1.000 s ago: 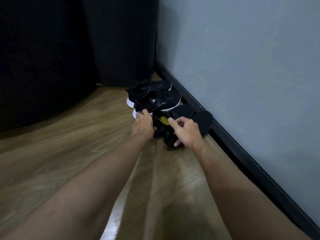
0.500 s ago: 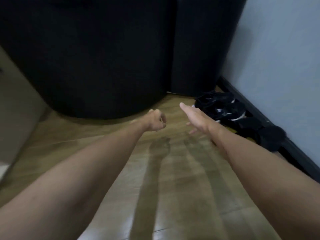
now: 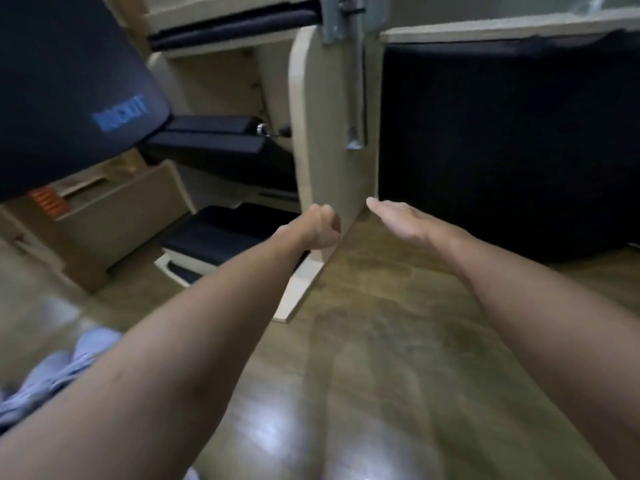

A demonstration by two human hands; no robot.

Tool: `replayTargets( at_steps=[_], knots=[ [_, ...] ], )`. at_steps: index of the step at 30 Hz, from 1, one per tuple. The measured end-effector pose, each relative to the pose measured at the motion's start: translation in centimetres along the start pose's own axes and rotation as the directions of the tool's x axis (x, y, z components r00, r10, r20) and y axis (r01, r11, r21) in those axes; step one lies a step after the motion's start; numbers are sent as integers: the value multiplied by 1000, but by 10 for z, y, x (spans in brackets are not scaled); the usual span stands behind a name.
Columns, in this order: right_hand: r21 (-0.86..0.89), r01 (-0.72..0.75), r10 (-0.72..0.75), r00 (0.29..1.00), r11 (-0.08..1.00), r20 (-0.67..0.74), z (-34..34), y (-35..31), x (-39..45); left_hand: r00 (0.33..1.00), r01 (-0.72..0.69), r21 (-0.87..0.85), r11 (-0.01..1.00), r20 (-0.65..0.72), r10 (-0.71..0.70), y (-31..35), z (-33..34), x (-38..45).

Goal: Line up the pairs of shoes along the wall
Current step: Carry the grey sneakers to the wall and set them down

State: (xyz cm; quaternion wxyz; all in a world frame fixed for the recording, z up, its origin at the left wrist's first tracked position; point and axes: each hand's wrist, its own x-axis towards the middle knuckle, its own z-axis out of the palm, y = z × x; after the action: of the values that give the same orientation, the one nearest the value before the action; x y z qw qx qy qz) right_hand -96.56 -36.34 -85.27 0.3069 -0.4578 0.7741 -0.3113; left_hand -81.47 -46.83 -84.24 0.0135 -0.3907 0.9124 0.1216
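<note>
Left hand (image 3: 320, 226): curled into a loose fist, empty, held above the wooden floor (image 3: 381, 341) with the forearm reaching in from the lower left.
Right hand (image 3: 398, 221): fingers straight and together, palm turned inward, empty, level with the left fist and just to its right.
Shoes: out of the frame entirely; place, heading and long axis cannot be told.
Between the hands: lower edge of a pale beige upright panel (image 3: 329, 133), its foot touching the floor just beyond the left fist.
Beyond the right hand: large black fabric-covered block (image 3: 502, 140) standing on the floor, cut off at the right edge.
Above the panel: metal bracket (image 3: 349, 15) with a grey rod running down, top cropped.
Up-left of the left fist: dark padded cushion (image 3: 69, 81) with blurred blue lettering, unreadable.
Left of the left fist: black pads (image 3: 214, 136) on beige shelving, a low dark step (image 3: 214, 233), a beige drawer-like box (image 3: 114, 209) with an orange blur.
Below the left forearm: pale blue-grey cloth (image 3: 62, 372), smeared by motion, partly hidden by the arm.
Overall: motion blur, soft edges throughout.
</note>
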Motion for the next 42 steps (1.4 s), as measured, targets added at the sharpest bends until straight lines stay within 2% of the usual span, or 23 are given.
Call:
replayTargets(
  at_steps=[3,5,7,9,12,17,22,24,27,29,31,33,35,38,42],
  knots=[
    [-177,54,-35,993,983,112,50,-49,12,991,111,-29,993,75,-108,-55,-18,-32],
    [-286,22,63,958,958,282,83,-71,18,965,213,-34,977,163,-204,-87,-17,-50],
    [-396,-35,219,876,918,430,111,-88,22,939,292,-33,956,202,-279,-118,-12,-63],
    [-502,-30,301,831,864,469,138,-106,26,921,330,-38,943,232,-313,-148,-3,-79],
    [-574,38,282,844,818,456,176,-140,31,894,373,-41,927,282,-347,-190,7,-106],
    [-411,109,157,813,905,560,249,-200,29,826,543,-47,839,208,-523,-272,2,-164],
    [-368,286,6,783,884,622,319,-244,24,716,696,-17,718,87,-692,-348,2,-224],
    [-311,351,-59,741,883,669,355,-256,11,661,750,-27,661,65,-747,-368,6,-254],
    [-253,473,-122,628,844,769,407,-264,-16,538,831,55,553,175,-825,-385,17,-294],
    [-271,537,-88,550,799,831,437,-264,-35,429,872,127,473,268,-863,-393,28,-314],
    [-319,605,-21,487,729,873,462,-258,-49,386,886,115,449,354,-852,-397,42,-325],
    [-351,662,20,453,662,891,477,-247,-56,371,907,40,419,393,-841,-398,55,-330],
    [-347,679,8,449,647,894,488,-234,-58,371,912,0,410,430,-823,-398,72,-334],
    [-313,692,-100,486,651,868,501,-220,-60,408,900,35,434,282,-868,-401,105,-344],
    [-307,643,-173,572,702,802,516,-208,-55,529,836,83,543,144,-836,-409,120,-351]
  ],
)
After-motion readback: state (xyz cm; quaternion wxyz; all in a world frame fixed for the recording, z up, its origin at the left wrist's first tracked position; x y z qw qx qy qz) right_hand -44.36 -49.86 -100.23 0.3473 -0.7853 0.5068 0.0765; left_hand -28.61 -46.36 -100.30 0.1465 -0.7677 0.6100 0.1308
